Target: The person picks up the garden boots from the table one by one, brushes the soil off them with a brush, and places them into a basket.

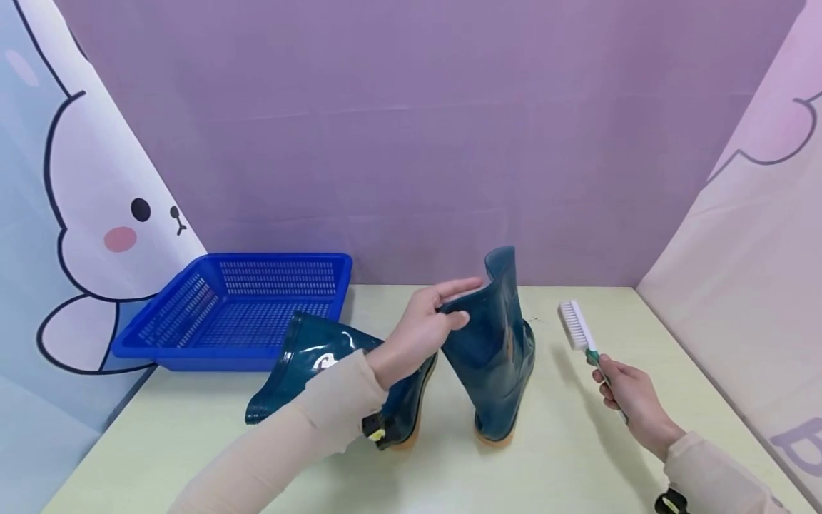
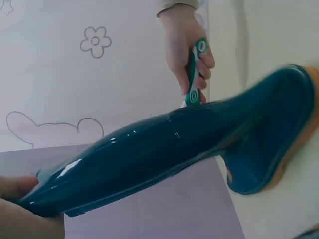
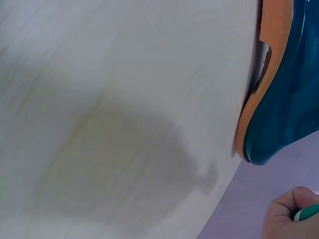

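Note:
My left hand (image 1: 419, 330) pinches the top rim of a glossy dark teal rubber boot (image 1: 484, 357), thumb outside and fingers at the opening. That boot stands on its tan sole, toe toward the back, its shaft leaning left. In the left wrist view the thumb and fingers show at the end of its shaft (image 2: 144, 149). To the right, my right hand (image 1: 632, 400) grips the green-and-white handle of a scrub brush (image 1: 578, 327), held above the table with its white bristles facing left. A matching boot (image 1: 321, 353) lies on its side under my left forearm, partly hidden by it.
A blue perforated plastic basket (image 1: 231, 360) stands at the back left, with the lying boot's shaft overlapping its front corner in the head view. Behind the pale yellow table (image 1: 449, 478) hangs a purple cloth (image 1: 424, 143). Printed cartoon panels flank both sides.

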{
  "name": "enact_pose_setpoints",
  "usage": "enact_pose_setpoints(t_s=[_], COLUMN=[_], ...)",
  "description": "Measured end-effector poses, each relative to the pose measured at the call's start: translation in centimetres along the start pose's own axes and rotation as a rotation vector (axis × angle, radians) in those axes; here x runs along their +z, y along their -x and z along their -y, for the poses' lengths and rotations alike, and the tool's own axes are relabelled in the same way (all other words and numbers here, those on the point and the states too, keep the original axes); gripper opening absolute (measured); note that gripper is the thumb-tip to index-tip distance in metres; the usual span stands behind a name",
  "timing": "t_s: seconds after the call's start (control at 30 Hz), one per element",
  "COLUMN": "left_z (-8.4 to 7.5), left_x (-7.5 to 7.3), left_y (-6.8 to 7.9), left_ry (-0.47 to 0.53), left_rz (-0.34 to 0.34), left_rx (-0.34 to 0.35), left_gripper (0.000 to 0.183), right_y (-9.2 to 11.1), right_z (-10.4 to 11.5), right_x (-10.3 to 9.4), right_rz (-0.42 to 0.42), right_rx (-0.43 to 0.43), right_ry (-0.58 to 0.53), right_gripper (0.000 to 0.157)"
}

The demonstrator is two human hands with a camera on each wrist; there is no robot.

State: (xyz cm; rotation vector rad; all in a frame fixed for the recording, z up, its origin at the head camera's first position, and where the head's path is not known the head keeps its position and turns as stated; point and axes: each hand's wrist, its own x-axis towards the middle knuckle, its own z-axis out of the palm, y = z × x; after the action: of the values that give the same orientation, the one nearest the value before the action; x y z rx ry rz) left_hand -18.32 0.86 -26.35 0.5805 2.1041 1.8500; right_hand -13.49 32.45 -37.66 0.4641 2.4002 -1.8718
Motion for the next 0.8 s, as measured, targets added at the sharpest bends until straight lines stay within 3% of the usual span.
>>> enact_pose_setpoints(t_s=[0.23,0.37,0.67,0.8], left_z=[1.7,2.6,4.2,5.0], left_x=[-1.7,-2.2,-3.5,-4.2], left_y=[1.3,2.0,4.1,4.8], left_ry=[0.030,-0.008,-0.307,-0.461], left_rz=[-0.055,-0.073,-0.192,-0.244], left_rx=[-0.009,-0.009,0.045,0.029], left_gripper=[0.048,0.048,0.040,0.037], right_y=[0.0,0.2,0.8,1.2], right_z=[0.1,0.3,1.2,1.4], right_x=[0.7,1.1,2.3,3.2], right_rz=[0.022,0.024,-0.032,-0.073], right_rx=[0.010,0.030,-0.065,-0.110], right_ry=[0.008,-0.008,0.075,0.139], right_gripper=[0.042,0.039,0.027,0.036])
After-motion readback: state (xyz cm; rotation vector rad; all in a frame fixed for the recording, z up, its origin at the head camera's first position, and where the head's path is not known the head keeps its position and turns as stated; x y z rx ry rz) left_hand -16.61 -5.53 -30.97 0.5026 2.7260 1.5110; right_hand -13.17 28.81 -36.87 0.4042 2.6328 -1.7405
